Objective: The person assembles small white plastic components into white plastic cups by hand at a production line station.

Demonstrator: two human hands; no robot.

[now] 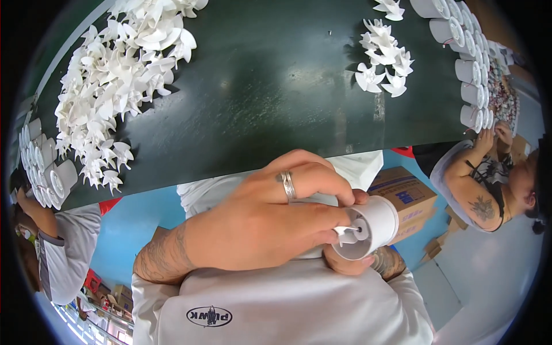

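My left hand [270,215], with rings on one finger, reaches across in front of my body. Its thumb and fingers are closed on a small white fan blade [347,230] at the mouth of a white plastic cup-shaped housing [384,220]. Inside the housing a round hub with a dark centre shows beside the blade. My right hand [349,263] is wrapped round the housing from below and behind, mostly hidden by it. The housing lies tilted, its opening turned toward my left hand.
A dark green table [259,86] spans the far side. On it are a big heap of white fan blades [126,80], a smaller group [385,54] and rows of white housings [470,72]. Cardboard boxes [411,198] stand at right. Co-workers sit at right [480,178] and left [72,244].
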